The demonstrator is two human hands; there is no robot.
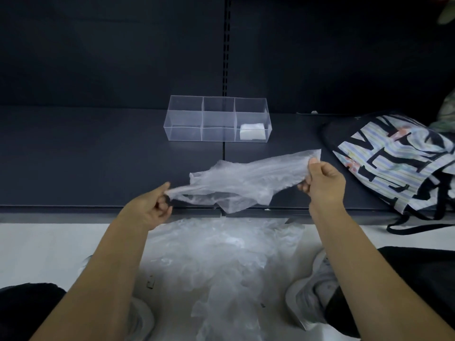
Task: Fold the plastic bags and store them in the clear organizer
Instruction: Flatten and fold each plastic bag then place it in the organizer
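While the left grip (152, 205) pinches the handle end and the right grip (322, 183) pinches the opposite end, the plastic bag (236, 183) hangs stretched left to right just above the shelf (98, 156) front, the clear organizer (216, 119) lying straight beyond its middle.

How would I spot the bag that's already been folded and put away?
On the dark shelf, find the clear organizer toward the back. Inside its right-hand end sits the folded bag, a small neat white square. The other bags are loose, crumpled and see-through.
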